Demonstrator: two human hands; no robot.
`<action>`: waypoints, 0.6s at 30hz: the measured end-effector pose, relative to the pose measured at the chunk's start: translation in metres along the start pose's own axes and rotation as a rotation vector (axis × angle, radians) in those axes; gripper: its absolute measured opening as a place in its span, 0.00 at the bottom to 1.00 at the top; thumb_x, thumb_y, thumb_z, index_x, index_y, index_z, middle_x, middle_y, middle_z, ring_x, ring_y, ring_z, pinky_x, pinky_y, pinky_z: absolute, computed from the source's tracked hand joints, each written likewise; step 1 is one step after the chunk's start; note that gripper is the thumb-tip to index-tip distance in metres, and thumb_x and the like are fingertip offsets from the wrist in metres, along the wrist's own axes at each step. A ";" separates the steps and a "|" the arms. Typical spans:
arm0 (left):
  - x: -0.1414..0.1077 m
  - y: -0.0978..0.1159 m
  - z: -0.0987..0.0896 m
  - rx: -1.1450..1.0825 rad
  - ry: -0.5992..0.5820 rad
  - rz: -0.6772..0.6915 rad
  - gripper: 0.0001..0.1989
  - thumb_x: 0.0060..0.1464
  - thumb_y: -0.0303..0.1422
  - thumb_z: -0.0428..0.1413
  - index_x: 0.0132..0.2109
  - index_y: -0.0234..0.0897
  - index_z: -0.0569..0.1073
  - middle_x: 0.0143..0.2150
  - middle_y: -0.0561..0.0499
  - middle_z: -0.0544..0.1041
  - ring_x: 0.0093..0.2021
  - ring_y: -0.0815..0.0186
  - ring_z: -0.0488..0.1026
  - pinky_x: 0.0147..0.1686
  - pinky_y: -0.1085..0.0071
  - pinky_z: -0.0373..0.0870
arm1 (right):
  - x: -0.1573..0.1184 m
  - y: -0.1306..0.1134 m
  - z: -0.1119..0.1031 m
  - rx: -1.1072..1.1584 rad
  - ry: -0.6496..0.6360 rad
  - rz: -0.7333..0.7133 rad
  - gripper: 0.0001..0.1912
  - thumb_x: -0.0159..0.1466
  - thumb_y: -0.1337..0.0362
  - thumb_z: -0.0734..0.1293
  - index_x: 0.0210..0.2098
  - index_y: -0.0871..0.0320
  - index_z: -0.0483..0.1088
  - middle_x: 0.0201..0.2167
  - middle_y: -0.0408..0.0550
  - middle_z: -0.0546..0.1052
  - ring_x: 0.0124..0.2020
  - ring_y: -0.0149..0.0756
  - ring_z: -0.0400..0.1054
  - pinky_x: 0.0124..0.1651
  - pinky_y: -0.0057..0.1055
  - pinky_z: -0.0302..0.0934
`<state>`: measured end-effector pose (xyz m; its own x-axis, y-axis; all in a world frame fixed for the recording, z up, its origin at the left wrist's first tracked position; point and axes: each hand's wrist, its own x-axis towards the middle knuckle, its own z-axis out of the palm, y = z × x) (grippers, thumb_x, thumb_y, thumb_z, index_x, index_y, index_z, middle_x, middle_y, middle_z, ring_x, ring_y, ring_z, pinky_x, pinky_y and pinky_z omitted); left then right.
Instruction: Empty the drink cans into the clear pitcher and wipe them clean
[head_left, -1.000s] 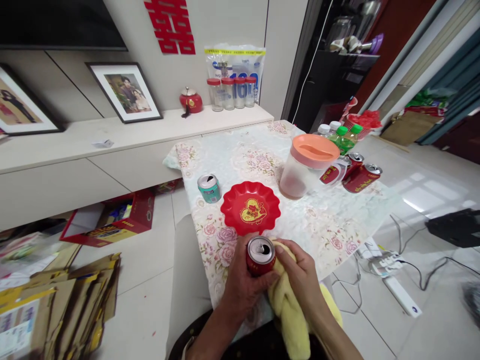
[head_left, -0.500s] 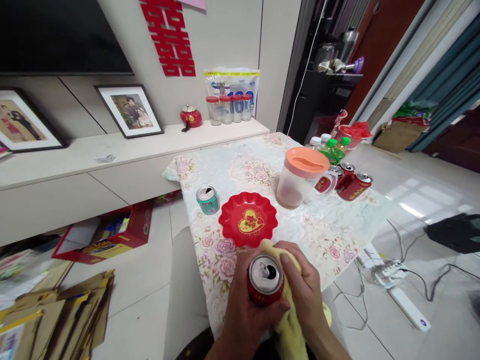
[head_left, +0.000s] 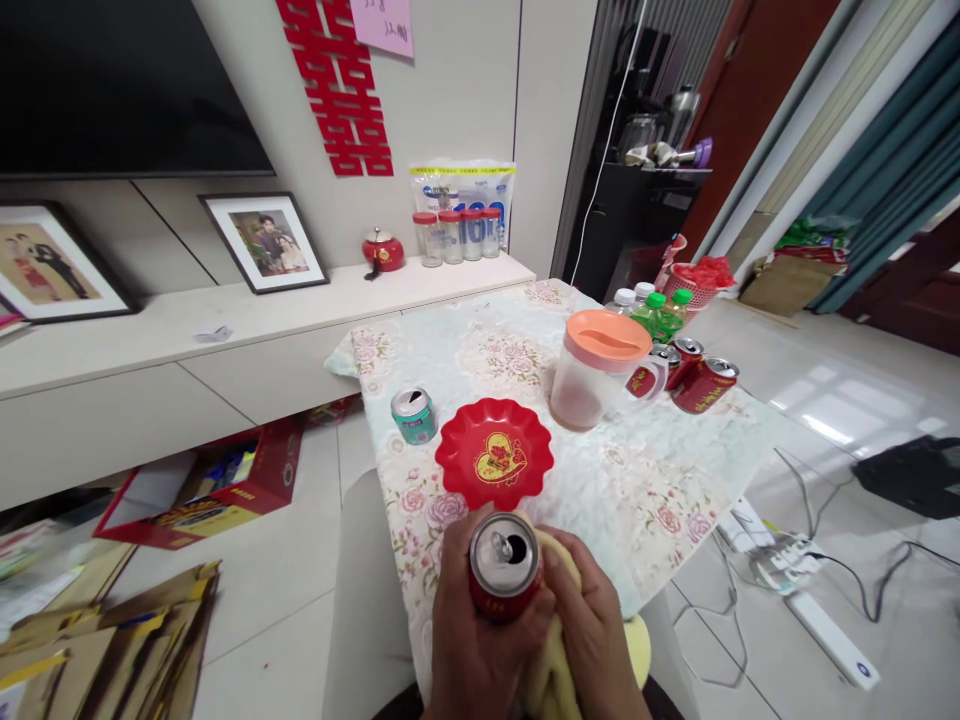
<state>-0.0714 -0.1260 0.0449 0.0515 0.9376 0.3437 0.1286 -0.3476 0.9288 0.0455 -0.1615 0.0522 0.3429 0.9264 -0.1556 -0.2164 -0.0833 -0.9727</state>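
Note:
My left hand (head_left: 472,640) is wrapped round an opened red drink can (head_left: 504,560), its top with the pull tab facing up toward me. Closed on a pale yellow cloth (head_left: 553,660), my right hand (head_left: 592,620) presses it against the can's right side. Just beyond the can lies a red scalloped plate (head_left: 457,460) with a gold heart in its middle. To the plate's left stands an opened teal can (head_left: 414,416). A clear pitcher (head_left: 581,390) with an orange lid stands to the right of the plate.
Several red cans (head_left: 705,385) and green-capped bottles (head_left: 660,315) stand on the floral tablecloth (head_left: 517,355) at the right. Behind, a white cabinet (head_left: 300,330) carries photo frames and jars. Flattened cardboard (head_left: 112,640) lies at left; a power strip (head_left: 832,640) lies on the floor at right.
Both hands, with the can and the cloth, have shifted a little left and down in view. The whole scene sits slightly lower as the camera tilts up.

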 end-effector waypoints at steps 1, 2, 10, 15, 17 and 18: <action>0.000 -0.002 0.000 -0.017 0.003 -0.028 0.33 0.53 0.42 0.67 0.62 0.47 0.64 0.54 0.47 0.76 0.51 0.55 0.79 0.50 0.61 0.80 | -0.005 0.002 0.000 -0.027 0.026 -0.029 0.18 0.69 0.49 0.66 0.49 0.53 0.77 0.48 0.51 0.81 0.51 0.46 0.76 0.55 0.41 0.71; -0.001 -0.003 0.000 -0.042 0.002 -0.051 0.33 0.54 0.41 0.67 0.62 0.47 0.63 0.54 0.47 0.76 0.51 0.56 0.79 0.49 0.62 0.80 | -0.010 0.003 0.001 -0.056 0.069 -0.069 0.17 0.70 0.50 0.66 0.50 0.52 0.77 0.51 0.52 0.80 0.53 0.47 0.75 0.56 0.42 0.70; -0.013 -0.005 0.004 -0.063 -0.084 -0.043 0.35 0.52 0.45 0.67 0.63 0.46 0.65 0.60 0.43 0.76 0.57 0.50 0.78 0.53 0.57 0.80 | -0.007 0.000 -0.005 -0.124 0.170 -0.339 0.15 0.71 0.53 0.64 0.49 0.52 0.77 0.52 0.54 0.77 0.55 0.47 0.72 0.57 0.44 0.69; -0.010 0.005 0.012 0.005 -0.054 0.121 0.31 0.52 0.46 0.65 0.60 0.42 0.70 0.54 0.43 0.77 0.56 0.50 0.77 0.55 0.55 0.77 | 0.020 -0.001 -0.010 0.212 -0.019 0.131 0.19 0.63 0.46 0.72 0.40 0.56 0.78 0.35 0.48 0.82 0.40 0.44 0.77 0.45 0.36 0.70; -0.008 0.010 0.012 -0.006 -0.049 0.103 0.29 0.54 0.47 0.63 0.59 0.42 0.71 0.53 0.44 0.77 0.54 0.51 0.77 0.54 0.55 0.76 | 0.026 0.005 -0.009 0.276 -0.068 0.180 0.18 0.61 0.47 0.74 0.38 0.56 0.79 0.33 0.46 0.82 0.40 0.43 0.77 0.46 0.36 0.69; -0.008 0.012 0.011 -0.016 -0.056 0.085 0.29 0.54 0.49 0.62 0.58 0.42 0.71 0.53 0.44 0.77 0.54 0.51 0.77 0.53 0.56 0.76 | 0.027 0.008 -0.009 0.293 -0.085 0.187 0.17 0.60 0.47 0.74 0.37 0.55 0.79 0.33 0.46 0.82 0.40 0.44 0.77 0.46 0.36 0.69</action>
<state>-0.0592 -0.1374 0.0514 0.1165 0.9030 0.4136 0.1055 -0.4254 0.8988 0.0609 -0.1400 0.0383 0.1982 0.9332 -0.2996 -0.5254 -0.1569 -0.8362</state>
